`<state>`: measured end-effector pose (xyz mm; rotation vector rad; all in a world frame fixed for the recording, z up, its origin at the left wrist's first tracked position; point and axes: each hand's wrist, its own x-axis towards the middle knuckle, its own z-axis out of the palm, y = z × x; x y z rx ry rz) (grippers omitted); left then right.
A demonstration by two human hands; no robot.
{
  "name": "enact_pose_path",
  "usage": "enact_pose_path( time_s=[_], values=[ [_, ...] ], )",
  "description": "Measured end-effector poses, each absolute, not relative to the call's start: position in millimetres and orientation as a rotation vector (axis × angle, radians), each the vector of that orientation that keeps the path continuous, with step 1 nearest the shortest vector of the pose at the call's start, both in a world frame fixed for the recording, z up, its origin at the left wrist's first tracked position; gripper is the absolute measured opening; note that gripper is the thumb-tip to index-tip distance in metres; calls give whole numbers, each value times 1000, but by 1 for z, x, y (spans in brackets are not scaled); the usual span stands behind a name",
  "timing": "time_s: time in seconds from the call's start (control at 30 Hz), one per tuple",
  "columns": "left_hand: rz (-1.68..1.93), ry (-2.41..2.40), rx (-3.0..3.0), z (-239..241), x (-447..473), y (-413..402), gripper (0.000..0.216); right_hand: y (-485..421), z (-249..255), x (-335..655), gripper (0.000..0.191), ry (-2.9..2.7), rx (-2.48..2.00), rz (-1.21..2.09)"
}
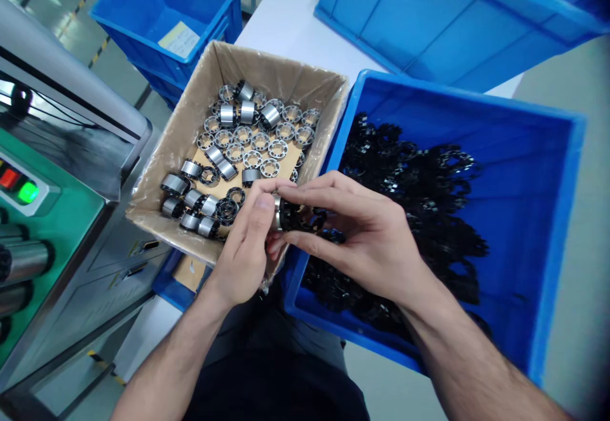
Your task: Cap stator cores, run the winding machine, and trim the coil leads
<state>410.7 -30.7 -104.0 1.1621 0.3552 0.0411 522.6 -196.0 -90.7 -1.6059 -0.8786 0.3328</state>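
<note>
My two hands meet over the gap between a lined cardboard box [152, 173] and a blue bin [553, 230]. My right hand [362, 237] pinches a black plastic ring [300, 216] between thumb and fingers. My left hand [248, 243] is closed on a small silver metal core [276, 208], which touches the ring's left side. Several silver cores [243, 135], some upright and some on their sides, lie in the cardboard box. A heap of black plastic rings [414, 186] fills the blue bin under my right hand.
A green machine panel [61, 218] with a red and a lit green button [27, 192] stands at the left. Two more blue bins sit behind, one on the floor [162, 14] and one tilted on the white table [452, 21].
</note>
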Motion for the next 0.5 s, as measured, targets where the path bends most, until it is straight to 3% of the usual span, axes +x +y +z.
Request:
enact_pose_path(
  time_s=[0.13, 0.27, 0.4, 0.5],
  values=[
    [22, 313, 1235, -106, 410, -28, 46, -193, -91, 522, 52, -957, -1616, 239],
    [115, 290, 1459, -100, 407, -3, 39, -210, -95, 552, 37, -920, -1694, 132],
    [-31, 278, 2144, -85, 394, 35, 26, -248, -123, 602, 32, -616, -2239, -138],
    [-149, 114, 2441, -73, 389, 49, 34, -264, -151, 622, 37, -519, -2637, 39]
  ],
)
